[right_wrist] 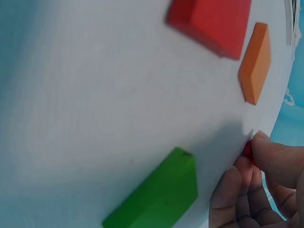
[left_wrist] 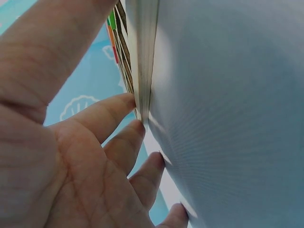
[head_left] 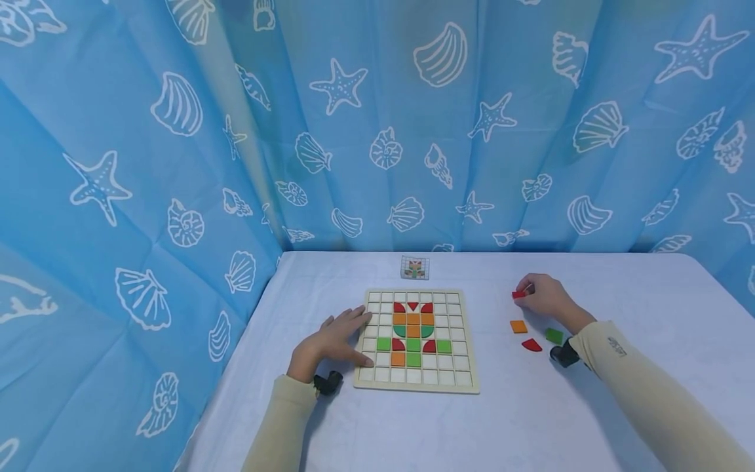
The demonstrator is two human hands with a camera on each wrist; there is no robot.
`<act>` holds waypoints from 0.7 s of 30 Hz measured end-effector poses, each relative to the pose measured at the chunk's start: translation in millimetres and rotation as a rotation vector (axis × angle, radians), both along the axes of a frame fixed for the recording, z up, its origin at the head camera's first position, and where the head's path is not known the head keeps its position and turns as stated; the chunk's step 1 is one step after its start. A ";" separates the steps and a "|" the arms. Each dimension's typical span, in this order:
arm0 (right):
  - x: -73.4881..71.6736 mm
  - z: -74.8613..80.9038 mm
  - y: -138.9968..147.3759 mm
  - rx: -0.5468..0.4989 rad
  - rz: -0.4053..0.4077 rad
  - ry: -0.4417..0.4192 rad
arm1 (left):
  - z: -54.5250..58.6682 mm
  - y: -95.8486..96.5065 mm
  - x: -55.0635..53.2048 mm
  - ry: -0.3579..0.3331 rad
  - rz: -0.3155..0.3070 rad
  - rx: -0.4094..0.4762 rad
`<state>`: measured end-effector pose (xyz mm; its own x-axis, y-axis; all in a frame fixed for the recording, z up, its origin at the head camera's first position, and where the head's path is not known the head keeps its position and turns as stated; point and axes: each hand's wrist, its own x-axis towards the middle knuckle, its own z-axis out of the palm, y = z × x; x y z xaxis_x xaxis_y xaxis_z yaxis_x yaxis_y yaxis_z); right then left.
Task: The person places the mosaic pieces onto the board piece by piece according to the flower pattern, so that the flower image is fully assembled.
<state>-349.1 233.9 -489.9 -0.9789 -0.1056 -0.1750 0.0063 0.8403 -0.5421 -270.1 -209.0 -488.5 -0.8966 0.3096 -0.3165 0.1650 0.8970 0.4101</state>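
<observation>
A square wooden grid board [head_left: 416, 388] lies on the table, with red, orange and green tiles set in a flower-like pattern. My left hand [head_left: 336, 337] rests at the board's left side, fingers spread and straight, thumb over the lower left cells; the left wrist view shows fingertips along the board's edge [left_wrist: 145, 61]. To the right of the board, my right hand [head_left: 545, 298] pinches a small red tile [head_left: 518, 294] between thumb and fingers. Just below that hand lie an orange square tile [head_left: 518, 326], a red quarter-round tile [head_left: 532, 345] and a green tile [head_left: 554, 335].
A small printed pattern card [head_left: 415, 267] lies behind the board near the table's back edge. The table has a white cloth [head_left: 489, 426]. A blue curtain [head_left: 377, 131] with white shells and starfish hangs behind it and to the left.
</observation>
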 end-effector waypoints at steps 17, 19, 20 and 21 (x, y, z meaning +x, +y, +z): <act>22.9 18.7 -60.2 -0.067 0.040 0.086 | 1.6 0.7 1.0 0.007 -0.004 -0.017; 25.0 20.1 -70.0 -0.080 0.054 0.095 | 1.7 1.0 1.4 0.006 0.000 -0.010; 26.7 21.9 -74.8 -0.086 0.064 0.100 | 1.5 1.2 1.7 0.005 0.002 -0.008; 28.4 22.9 -79.5 -0.087 0.074 0.111 | 1.5 1.4 1.7 0.004 0.004 -0.007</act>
